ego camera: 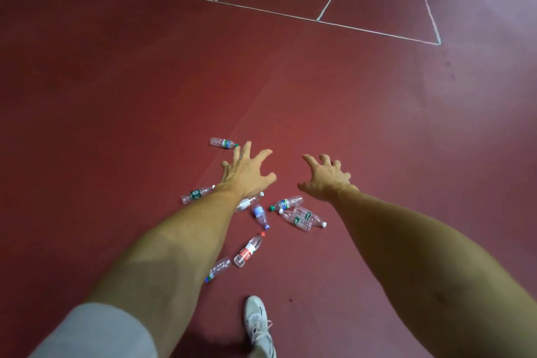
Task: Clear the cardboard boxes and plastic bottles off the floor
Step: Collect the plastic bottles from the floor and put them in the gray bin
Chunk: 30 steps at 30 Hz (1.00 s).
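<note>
Several clear plastic bottles lie scattered on the red floor below my outstretched arms. One with a red label lies nearest my foot, a green-labelled one lies farthest, just beyond my left fingertips. Another green-labelled bottle pokes out left of my left wrist, and a small cluster lies under my right wrist. My left hand is held out above the bottles, fingers spread, holding nothing. My right hand hovers beside it, fingers spread and slightly bent, also holding nothing. No cardboard box is in view.
My white shoe stands on the floor at the bottom middle, close to the nearest bottles. White painted lines cross the floor far ahead. A bright glare patch lies at the upper right.
</note>
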Tool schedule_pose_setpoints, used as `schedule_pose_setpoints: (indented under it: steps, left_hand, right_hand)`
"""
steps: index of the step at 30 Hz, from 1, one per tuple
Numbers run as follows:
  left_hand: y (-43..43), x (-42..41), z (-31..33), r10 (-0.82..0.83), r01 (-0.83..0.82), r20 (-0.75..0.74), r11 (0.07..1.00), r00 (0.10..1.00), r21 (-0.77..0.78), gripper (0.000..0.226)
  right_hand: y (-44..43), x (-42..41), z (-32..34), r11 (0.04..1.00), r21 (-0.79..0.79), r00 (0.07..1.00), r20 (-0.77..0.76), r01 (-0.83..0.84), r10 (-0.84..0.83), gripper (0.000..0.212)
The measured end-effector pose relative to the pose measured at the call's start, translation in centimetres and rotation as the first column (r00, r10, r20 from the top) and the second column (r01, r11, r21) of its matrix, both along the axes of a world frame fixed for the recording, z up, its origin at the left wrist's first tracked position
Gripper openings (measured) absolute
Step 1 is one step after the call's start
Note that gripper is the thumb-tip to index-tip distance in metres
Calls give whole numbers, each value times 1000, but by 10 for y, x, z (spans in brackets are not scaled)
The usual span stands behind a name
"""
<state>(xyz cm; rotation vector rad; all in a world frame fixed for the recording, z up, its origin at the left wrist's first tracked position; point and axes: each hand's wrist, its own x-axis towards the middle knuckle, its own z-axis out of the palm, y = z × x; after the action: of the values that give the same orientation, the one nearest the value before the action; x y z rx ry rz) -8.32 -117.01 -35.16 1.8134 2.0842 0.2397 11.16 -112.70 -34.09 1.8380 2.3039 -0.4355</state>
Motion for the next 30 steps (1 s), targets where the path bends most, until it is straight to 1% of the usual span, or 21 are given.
schedule_pose_setpoints:
  steps: [5, 10, 12, 16, 18, 20, 23, 26, 30]
  left_hand:
    - [87, -5, -11, 51, -51, -42, 999, 998, 0, 67]
    - [143, 4, -18, 68, -69, -57, 997, 996, -22, 67]
    - [169, 8, -24, 117, -119, -41, 992, 992, -49, 65]
    - [223, 29, -49, 203, -203, -17, 978, 979, -55, 63]
    - [247, 43, -69, 249, -249, -16, 963, 968, -104, 65]
    - [268, 59, -98, 293, -291, -6, 946, 956, -145, 66]
    - [300, 75, -157, 336, -333, -10, 930, 942, -156, 67]
    - [317, 97, -236, 343, -336, 7, 923, 939, -187, 67]
    - [335, 115, -356, 326, -318, 12, 929, 945, -190, 69]
  right_hand:
    - [89, -4, -11, 998, 22, 999, -3, -53, 53, 76]
    - [169, 4, -14, 995, -14, 995, 9, -97, 97, 85]
    - [204, 6, -18, 992, -27, 992, 15, -122, 122, 86]
    - [270, 12, -46, 977, -39, 977, 11, -212, 212, 87]
    - [297, 20, -71, 956, -96, 959, 20, -278, 281, 89]
    - [322, 32, -104, 934, -145, 940, 53, -327, 338, 91]
    - [358, 46, -167, 913, -166, 917, 82, -373, 389, 92]
    - [374, 62, -242, 879, -237, 892, 90, -414, 444, 93]
    - [394, 81, -361, 882, -271, 900, 98, -386, 424, 94]
